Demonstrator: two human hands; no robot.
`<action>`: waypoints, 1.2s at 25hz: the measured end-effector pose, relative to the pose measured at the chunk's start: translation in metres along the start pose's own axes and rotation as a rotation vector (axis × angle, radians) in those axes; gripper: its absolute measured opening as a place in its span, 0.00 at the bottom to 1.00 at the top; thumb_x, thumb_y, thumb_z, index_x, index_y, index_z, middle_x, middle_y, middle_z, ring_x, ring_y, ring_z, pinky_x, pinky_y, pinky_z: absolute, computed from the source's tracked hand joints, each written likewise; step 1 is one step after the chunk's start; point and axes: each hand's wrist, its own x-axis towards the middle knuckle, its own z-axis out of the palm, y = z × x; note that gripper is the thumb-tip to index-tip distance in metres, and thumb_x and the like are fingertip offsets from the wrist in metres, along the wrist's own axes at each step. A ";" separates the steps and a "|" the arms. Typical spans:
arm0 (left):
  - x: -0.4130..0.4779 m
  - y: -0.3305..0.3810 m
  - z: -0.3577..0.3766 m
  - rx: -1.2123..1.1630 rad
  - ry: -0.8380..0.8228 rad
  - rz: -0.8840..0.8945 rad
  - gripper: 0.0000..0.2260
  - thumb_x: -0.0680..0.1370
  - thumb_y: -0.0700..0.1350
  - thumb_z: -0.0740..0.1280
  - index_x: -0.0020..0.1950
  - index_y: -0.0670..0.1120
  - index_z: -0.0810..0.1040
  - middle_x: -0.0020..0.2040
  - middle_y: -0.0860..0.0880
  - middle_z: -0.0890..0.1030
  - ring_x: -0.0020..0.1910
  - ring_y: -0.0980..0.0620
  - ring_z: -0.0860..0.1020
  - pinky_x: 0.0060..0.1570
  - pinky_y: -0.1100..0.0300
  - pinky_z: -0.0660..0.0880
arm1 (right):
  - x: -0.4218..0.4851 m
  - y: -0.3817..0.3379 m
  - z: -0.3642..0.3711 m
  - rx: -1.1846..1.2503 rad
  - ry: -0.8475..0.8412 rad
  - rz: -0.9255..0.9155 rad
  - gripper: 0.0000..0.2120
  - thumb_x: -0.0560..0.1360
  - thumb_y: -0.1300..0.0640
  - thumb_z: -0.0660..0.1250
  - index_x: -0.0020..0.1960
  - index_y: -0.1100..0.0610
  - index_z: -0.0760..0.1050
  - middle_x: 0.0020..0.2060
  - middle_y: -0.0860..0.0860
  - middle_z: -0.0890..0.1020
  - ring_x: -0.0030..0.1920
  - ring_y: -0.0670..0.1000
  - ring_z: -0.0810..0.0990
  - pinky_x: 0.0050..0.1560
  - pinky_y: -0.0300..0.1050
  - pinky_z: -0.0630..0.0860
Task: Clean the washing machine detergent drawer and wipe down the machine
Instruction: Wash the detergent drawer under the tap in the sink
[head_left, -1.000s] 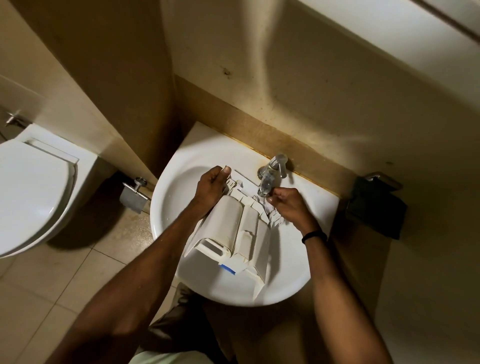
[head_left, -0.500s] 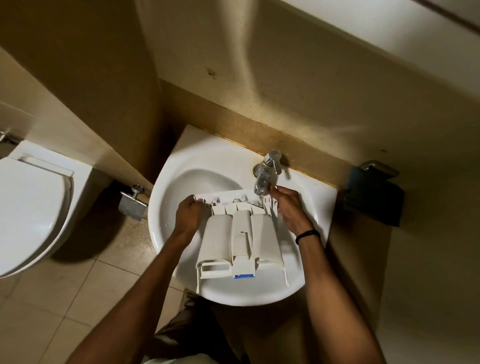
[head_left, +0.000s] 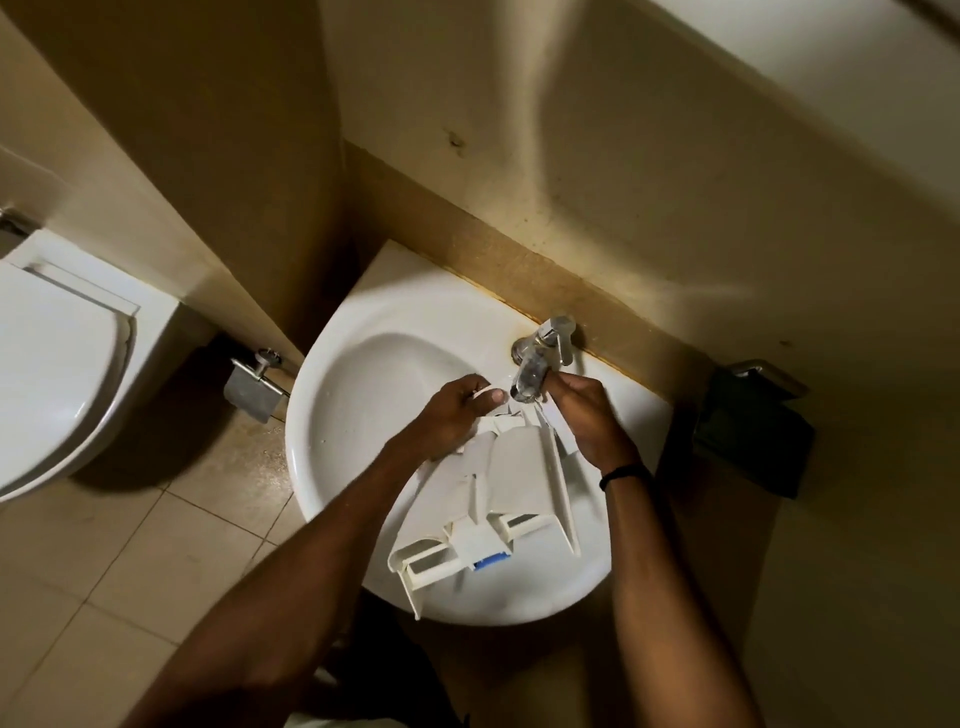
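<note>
Over the basin of a white sink (head_left: 358, 379) the drawer (head_left: 514, 467) is held, seemingly underside up, its far end just beneath the tap (head_left: 545, 348). Its far left corner is clasped by the curled left grip (head_left: 457, 410) and its far right edge by the right grip (head_left: 584, 415). Rinsing is judged to be in hand; whether water runs cannot be told, and next the drawer would need turning so its compartments are flushed.

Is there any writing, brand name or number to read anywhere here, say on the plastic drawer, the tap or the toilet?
No text can be read anywhere.
The detergent drawer is plain white plastic, and its blue tab shows no legible mark.
The tap, sink and toilet show no lettering in this dim view.
</note>
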 end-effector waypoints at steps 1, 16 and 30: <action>-0.002 -0.003 0.000 -0.055 0.009 -0.016 0.10 0.84 0.46 0.68 0.49 0.41 0.72 0.27 0.54 0.65 0.20 0.58 0.60 0.22 0.68 0.58 | -0.004 0.003 -0.005 0.000 -0.030 -0.005 0.09 0.80 0.56 0.69 0.51 0.61 0.84 0.46 0.48 0.85 0.46 0.42 0.80 0.51 0.39 0.76; -0.003 -0.006 0.012 -0.166 0.320 -0.107 0.26 0.78 0.67 0.67 0.32 0.50 0.65 0.27 0.56 0.70 0.32 0.52 0.67 0.42 0.57 0.68 | -0.011 0.013 0.007 -0.297 0.045 -0.149 0.13 0.69 0.46 0.75 0.47 0.54 0.84 0.42 0.49 0.87 0.43 0.47 0.83 0.50 0.50 0.79; -0.001 -0.016 0.025 -0.141 0.474 -0.070 0.29 0.81 0.62 0.67 0.23 0.52 0.68 0.24 0.56 0.70 0.22 0.57 0.66 0.34 0.60 0.66 | -0.004 -0.001 0.006 -0.385 0.042 -0.081 0.04 0.70 0.55 0.77 0.40 0.49 0.83 0.38 0.47 0.87 0.40 0.47 0.84 0.49 0.45 0.79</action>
